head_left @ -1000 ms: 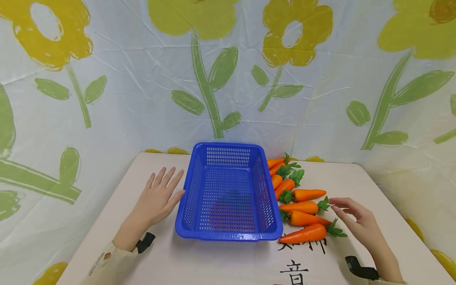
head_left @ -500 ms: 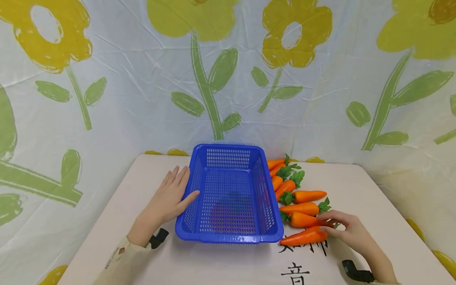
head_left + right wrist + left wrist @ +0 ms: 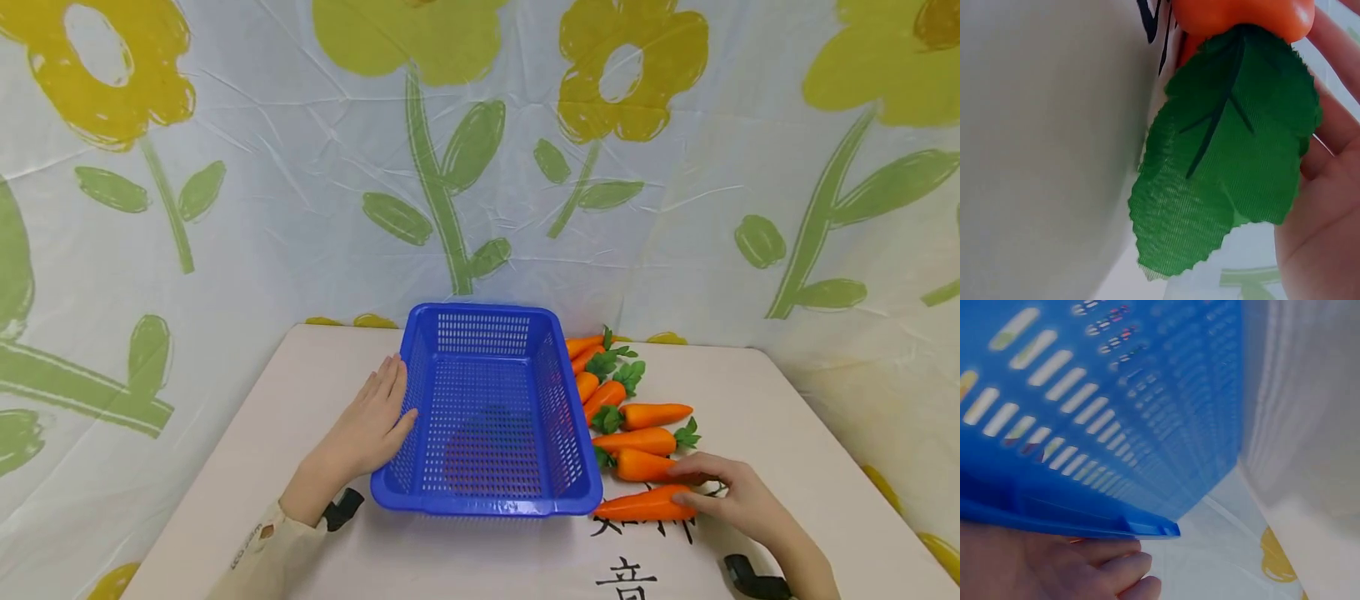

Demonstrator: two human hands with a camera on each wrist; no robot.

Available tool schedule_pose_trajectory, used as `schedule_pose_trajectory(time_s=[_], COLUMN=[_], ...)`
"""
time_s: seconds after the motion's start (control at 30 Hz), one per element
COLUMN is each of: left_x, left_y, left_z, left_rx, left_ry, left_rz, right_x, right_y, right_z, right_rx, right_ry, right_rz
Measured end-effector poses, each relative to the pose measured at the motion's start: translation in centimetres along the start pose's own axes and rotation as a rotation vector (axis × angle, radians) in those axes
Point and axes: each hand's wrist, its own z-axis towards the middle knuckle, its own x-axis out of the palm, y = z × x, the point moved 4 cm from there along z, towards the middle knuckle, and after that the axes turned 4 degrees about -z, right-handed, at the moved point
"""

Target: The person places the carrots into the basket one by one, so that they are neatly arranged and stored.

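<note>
A blue plastic basket (image 3: 483, 504) with slotted walls stands mid-table. My left hand (image 3: 371, 425) rests at its left rim, fingers fairly straight and thumb reaching over the edge. In the left wrist view, the fingers (image 3: 1125, 569) lie against the basket's rim (image 3: 1072, 528). To the right, my right hand (image 3: 738, 496) grips the leafy end of the nearest orange carrot (image 3: 637, 504), thumb on the near side and fingers on the far side. Its green leaves (image 3: 1229, 150) hang before the palm in the right wrist view; the thumb is hardly visible there.
Several other carrots lie along the basket's right side, including one carrot (image 3: 641, 465) just beyond the gripped one and another carrot (image 3: 657, 415) farther back. Black characters (image 3: 626, 579) mark the pale table (image 3: 480, 567). A flowered cloth (image 3: 300, 208) hangs behind.
My left hand has moved right onto the basket's rim. My right hand has come down and left from beside the carrots to the nearest carrot and taken hold of it.
</note>
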Motion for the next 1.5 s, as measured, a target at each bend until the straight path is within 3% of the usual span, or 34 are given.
schedule_pose_trajectory(time_s=[0.23,0.53,0.93,1.17,1.5], left_x=[0.0,0.0,0.1,0.0,0.4], left_y=[0.3,0.6,0.4,0.2,0.5], left_z=[0.1,0.3,0.2,0.2,0.0], left_rx=[-0.022,-0.016,-0.019,-0.016,-0.024], left_ry=[0.015,0.032,0.044,0.044,0.049], left_rz=[-0.093,-0.102,-0.127,-0.138,-0.127], right_x=[-0.1,0.1,0.0,-0.3,-2.1], right_y=[-0.1,-0.7,-0.9,-1.0,-0.5], right_z=[-0.1,0.1,-0.2,-0.4,-0.3], right_rx=[0.005,0.098,0.064,0.088,0.081], right_ry=[0.092,0.249,0.237,0.212,0.184], right_rz=[0.048,0.036,0.039,0.044,0.013])
